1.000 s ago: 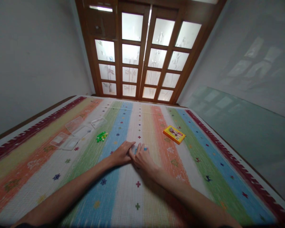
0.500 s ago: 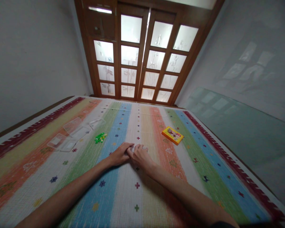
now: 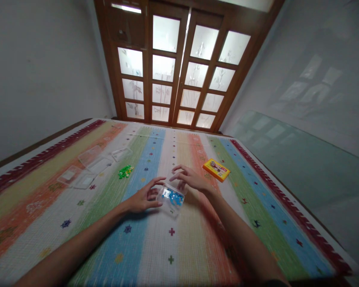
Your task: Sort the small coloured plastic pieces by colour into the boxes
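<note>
A small clear plastic box (image 3: 172, 197) with little blue pieces in it lies on the striped cloth in front of me. A clear flap, seemingly its lid, reaches toward me from its near side. My left hand (image 3: 145, 197) is at the box's left side with fingers spread and thumb close to the edge; I cannot tell whether it touches. Above the far right corner, my right hand (image 3: 191, 179) hovers with its fingers apart and nothing visible in them.
Left of my hands is a pile of green and yellow pieces (image 3: 125, 172). Open clear plastic cases (image 3: 84, 180) lie farther left. To the right sits a yellow-orange box (image 3: 216, 170) with a printed top. Striped cloth (image 3: 131, 255) covers the table.
My hands were together over the clear box, mostly hiding it. They have come apart, the right one moving up and right, and the open box with blue pieces now shows.
</note>
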`<state>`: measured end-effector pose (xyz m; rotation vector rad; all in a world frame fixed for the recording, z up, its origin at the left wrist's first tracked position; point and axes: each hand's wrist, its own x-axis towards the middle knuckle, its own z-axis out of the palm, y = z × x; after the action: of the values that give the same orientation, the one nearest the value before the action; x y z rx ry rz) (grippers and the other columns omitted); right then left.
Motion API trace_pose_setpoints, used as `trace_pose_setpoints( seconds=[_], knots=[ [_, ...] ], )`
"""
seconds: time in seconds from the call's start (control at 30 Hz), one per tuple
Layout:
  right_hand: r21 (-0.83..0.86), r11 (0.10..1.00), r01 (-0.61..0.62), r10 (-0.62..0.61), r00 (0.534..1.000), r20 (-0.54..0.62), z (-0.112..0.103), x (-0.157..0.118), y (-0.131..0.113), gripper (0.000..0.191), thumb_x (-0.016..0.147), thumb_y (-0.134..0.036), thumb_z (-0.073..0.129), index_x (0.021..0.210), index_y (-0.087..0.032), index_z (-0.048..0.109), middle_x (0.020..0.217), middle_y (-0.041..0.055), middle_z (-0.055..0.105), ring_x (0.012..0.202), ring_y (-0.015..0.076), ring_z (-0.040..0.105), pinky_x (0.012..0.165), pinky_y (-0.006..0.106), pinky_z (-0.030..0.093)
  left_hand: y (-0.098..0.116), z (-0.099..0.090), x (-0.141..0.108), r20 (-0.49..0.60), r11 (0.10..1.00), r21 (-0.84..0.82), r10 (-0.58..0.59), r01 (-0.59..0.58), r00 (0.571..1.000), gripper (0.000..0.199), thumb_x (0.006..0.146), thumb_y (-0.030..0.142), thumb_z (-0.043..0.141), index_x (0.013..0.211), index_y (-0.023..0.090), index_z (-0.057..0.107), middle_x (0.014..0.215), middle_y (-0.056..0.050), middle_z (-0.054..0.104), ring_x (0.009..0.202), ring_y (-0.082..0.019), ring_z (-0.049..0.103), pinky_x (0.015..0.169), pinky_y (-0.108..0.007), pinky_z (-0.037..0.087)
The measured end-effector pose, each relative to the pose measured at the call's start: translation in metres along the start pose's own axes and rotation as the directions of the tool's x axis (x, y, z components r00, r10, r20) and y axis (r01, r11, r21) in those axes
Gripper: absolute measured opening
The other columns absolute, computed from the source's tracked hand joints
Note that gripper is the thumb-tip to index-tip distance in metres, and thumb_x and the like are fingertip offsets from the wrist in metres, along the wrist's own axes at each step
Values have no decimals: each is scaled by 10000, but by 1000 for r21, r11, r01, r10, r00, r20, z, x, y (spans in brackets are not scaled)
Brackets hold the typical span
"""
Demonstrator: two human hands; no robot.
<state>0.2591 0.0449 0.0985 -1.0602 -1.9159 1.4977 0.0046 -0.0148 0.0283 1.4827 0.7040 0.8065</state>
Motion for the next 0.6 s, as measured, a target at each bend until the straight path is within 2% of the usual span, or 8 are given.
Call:
trace_pose_setpoints(
  seconds=[0.13, 0.23, 0.33, 0.4, 0.47, 0.53, 0.6],
  knots=[
    [198, 978, -67, 81, 995, -63, 7, 5, 2, 258, 773, -300, 684, 976, -187, 571, 899, 48, 793, 499, 104, 629, 437, 190, 486, 14, 2, -7, 74, 1000, -18, -23, 24, 997, 878, 755, 286, 847, 1504, 369, 399, 1554, -135, 392, 1177, -244, 614, 1014, -486, 519],
    [236, 970, -62, 89, 990, -108, 11, 7, -1, 293, 755, -323, 740, 966, -181, 596, 941, 74, 784, 608, 148, 709, 462, 201, 516, 16, -1, -12, 41, 998, 1, -65, 65, 997, 885, 761, 305, 835, 1524, 349, 388, 1502, -133, 454, 1111, -230, 648, 990, -469, 542],
    [264, 964, -21, 67, 983, -169, 12, 7, 1, 344, 771, -348, 761, 1031, -186, 605, 1079, 96, 751, 758, 182, 755, 573, 242, 584, 11, -12, -18, -105, 997, 37, -62, 66, 993, 928, 749, 330, 826, 1548, 322, 354, 1502, -156, 439, 1064, -231, 671, 942, -446, 574],
    [287, 958, -20, 77, 979, -191, 11, 5, 6, 344, 793, -356, 752, 1054, -194, 595, 1153, 101, 721, 805, 184, 757, 621, 262, 602, 9, -25, -23, -224, 996, 72, -31, 48, 974, 943, 747, 352, 814, 1556, 304, 332, 1504, -174, 433, 1074, -255, 678, 919, -443, 589],
    [311, 948, -71, 126, 979, -161, 10, 2, 14, 319, 837, -373, 713, 1069, -199, 582, 1177, 108, 705, 808, 187, 756, 622, 280, 608, 10, -41, -28, -350, 993, 118, 15, 29, 936, 939, 751, 385, 798, 1553, 285, 320, 1495, -185, 449, 1095, -283, 679, 901, -447, 602],
    [335, 930, -151, 195, 975, -103, 9, 0, 25, 296, 877, -373, 672, 1096, -204, 569, 1174, 114, 703, 782, 184, 754, 612, 290, 604, 13, -60, -33, -480, 985, 171, 68, 17, 875, 920, 757, 417, 785, 1539, 271, 323, 1486, -183, 467, 1115, -299, 678, 903, -453, 607],
    [351, 911, -216, 251, 966, -60, 9, -1, 37, 251, 893, -337, 655, 1085, -199, 571, 1155, 120, 710, 760, 171, 750, 617, 277, 593, 19, -80, -38, -554, 973, 229, 98, 39, 827, 920, 741, 423, 797, 1520, 260, 337, 1462, -170, 497, 1100, -296, 690, 947, -470, 594]
  ],
)
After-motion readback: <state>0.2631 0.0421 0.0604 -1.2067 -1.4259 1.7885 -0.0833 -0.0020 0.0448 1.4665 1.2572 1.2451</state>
